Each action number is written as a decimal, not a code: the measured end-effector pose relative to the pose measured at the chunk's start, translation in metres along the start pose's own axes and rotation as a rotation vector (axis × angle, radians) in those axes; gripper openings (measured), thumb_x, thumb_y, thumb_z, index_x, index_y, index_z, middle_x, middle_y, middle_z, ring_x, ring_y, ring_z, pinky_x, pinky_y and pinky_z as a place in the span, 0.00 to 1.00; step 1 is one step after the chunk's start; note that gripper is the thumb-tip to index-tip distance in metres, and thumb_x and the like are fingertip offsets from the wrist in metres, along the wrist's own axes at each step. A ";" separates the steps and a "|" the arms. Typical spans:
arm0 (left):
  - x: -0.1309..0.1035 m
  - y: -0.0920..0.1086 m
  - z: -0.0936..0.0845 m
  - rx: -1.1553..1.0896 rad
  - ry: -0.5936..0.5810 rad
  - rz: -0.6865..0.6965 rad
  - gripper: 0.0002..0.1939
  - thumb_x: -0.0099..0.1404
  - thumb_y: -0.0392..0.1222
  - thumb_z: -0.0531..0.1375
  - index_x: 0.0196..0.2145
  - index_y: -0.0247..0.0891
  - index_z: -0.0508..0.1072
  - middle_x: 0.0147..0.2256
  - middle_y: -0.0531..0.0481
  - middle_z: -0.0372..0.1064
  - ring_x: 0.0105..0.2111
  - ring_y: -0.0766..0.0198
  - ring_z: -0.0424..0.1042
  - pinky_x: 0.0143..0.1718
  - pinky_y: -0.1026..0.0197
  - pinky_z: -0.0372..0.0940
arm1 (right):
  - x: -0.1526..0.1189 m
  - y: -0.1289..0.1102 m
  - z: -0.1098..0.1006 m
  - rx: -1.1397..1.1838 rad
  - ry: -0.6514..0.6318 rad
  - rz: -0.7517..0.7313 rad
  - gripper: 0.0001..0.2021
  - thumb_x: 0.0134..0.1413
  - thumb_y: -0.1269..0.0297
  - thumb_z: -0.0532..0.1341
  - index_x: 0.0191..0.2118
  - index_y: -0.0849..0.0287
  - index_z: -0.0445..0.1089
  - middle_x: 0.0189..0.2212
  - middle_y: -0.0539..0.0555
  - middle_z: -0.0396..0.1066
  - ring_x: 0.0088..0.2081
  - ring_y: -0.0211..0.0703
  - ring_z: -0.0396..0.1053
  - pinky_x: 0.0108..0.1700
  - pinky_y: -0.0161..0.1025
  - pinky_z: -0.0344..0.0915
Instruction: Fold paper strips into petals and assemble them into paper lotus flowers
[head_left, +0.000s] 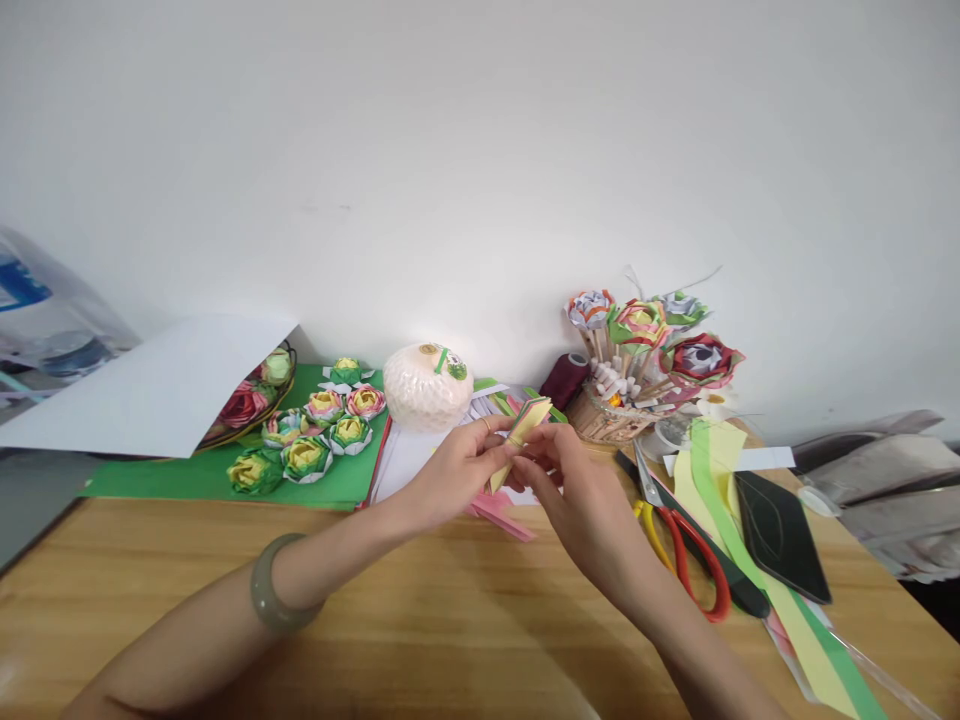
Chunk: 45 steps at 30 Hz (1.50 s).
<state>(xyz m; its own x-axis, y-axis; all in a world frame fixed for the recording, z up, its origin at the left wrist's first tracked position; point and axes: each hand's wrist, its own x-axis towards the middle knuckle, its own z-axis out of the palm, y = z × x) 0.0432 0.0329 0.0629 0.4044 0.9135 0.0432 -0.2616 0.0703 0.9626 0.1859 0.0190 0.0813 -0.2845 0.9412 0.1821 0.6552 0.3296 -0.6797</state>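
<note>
Both hands meet at the middle, above the wooden table. My left hand (pixel 466 462) is closed around a bundle of folded paper pieces (pixel 529 420), mostly pale yellow with pink and green edges. From the other side my right hand (pixel 574 475) pinches the same bundle, and its curled fingers hide part of the lower end. Pink paper strips (pixel 501 515) lie on the table just below the hands. Behind them rests a heap of cut paper strips (pixel 491 400), next to a white textured round jar (pixel 427 388).
Folded paper flowers (pixel 306 458) stand on a green sheet (pixel 165 480) at left, near a white sheet (pixel 150 390). At right are a basket of paper flowers (pixel 615 415), a dark thread spool (pixel 564 380), red-and-yellow scissors (pixel 679 545), long paper strips (pixel 795 620) and a dark phone-like slab (pixel 784 535).
</note>
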 end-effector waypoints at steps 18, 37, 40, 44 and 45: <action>-0.011 0.007 0.005 -0.268 0.007 -0.211 0.12 0.54 0.41 0.61 0.36 0.34 0.67 0.23 0.52 0.69 0.24 0.65 0.70 0.25 0.64 0.65 | -0.003 0.011 -0.019 -0.049 -0.012 -0.323 0.09 0.60 0.70 0.47 0.31 0.56 0.60 0.23 0.48 0.66 0.24 0.35 0.61 0.27 0.31 0.57; -0.011 0.010 0.005 -0.371 -0.035 -0.334 0.06 0.56 0.34 0.58 0.34 0.32 0.68 0.29 0.48 0.71 0.26 0.62 0.74 0.30 0.58 0.70 | -0.007 0.016 -0.019 -0.436 0.093 -0.578 0.05 0.58 0.74 0.48 0.38 0.60 0.58 0.25 0.52 0.67 0.25 0.39 0.64 0.26 0.33 0.58; -0.012 0.013 0.006 -0.371 -0.046 -0.355 0.05 0.56 0.32 0.57 0.34 0.33 0.67 0.27 0.49 0.71 0.24 0.63 0.74 0.29 0.58 0.70 | -0.004 0.018 -0.020 -0.541 0.122 -0.743 0.05 0.57 0.75 0.48 0.38 0.60 0.58 0.24 0.52 0.66 0.26 0.41 0.63 0.26 0.35 0.58; -0.014 0.017 0.006 -0.347 -0.027 -0.388 0.05 0.54 0.31 0.58 0.30 0.34 0.64 0.22 0.51 0.70 0.21 0.65 0.73 0.25 0.63 0.68 | -0.001 0.022 -0.025 -0.673 0.148 -0.887 0.06 0.59 0.73 0.48 0.40 0.62 0.59 0.24 0.53 0.67 0.26 0.42 0.62 0.26 0.35 0.57; -0.015 0.018 0.006 -0.346 -0.020 -0.395 0.06 0.54 0.30 0.59 0.30 0.34 0.64 0.21 0.51 0.69 0.20 0.65 0.72 0.24 0.63 0.68 | -0.001 0.022 -0.027 -0.700 0.151 -0.921 0.07 0.60 0.73 0.47 0.41 0.63 0.59 0.23 0.53 0.67 0.26 0.42 0.62 0.25 0.35 0.57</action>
<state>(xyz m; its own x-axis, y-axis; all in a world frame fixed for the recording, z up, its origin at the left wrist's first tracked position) 0.0382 0.0180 0.0812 0.5462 0.7834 -0.2966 -0.3585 0.5386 0.7625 0.2196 0.0274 0.0852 -0.7986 0.3083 0.5168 0.5004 0.8173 0.2857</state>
